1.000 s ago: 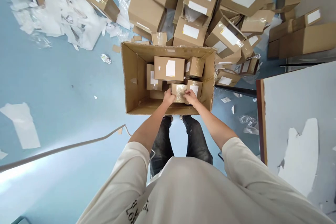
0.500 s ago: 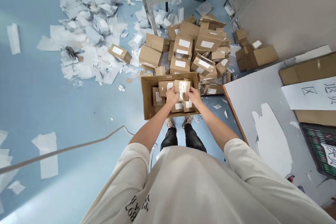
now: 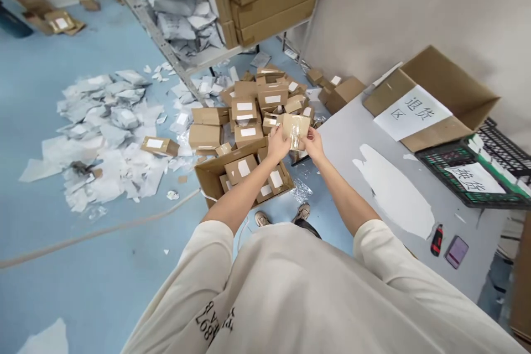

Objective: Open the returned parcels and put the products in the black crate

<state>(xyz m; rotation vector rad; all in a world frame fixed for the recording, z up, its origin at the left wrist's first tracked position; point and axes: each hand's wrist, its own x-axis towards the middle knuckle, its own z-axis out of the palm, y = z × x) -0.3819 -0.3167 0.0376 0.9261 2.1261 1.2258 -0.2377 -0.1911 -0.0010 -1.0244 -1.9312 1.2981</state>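
A small cardboard box (image 3: pixel 295 130) with shiny clear tape across its face is held up between both hands. My left hand (image 3: pixel 279 144) is closed on its left side, and my right hand (image 3: pixel 313 142) grips the right side. Below and to the left stands a large open carton (image 3: pixel 207 188) on the floor. Inside it lie several smaller boxes with white labels, such as one brown box (image 3: pixel 236 171); my left forearm hides part of them.
Piled boxes (image 3: pixel 244 106) lie beyond the carton, beside scattered white mailers (image 3: pixel 103 105). A metal shelf (image 3: pixel 207 58) stands behind. On the grey table (image 3: pixel 352 127) are an open box (image 3: pixel 385 97), a black crate (image 3: pixel 440 168), a red-black cutter (image 3: pixel 437 240) and a phone (image 3: pixel 457 251).
The taped box has been lifted out from over the large carton and carried to the right. My view has turned right, bringing more of the shelf and table into sight.
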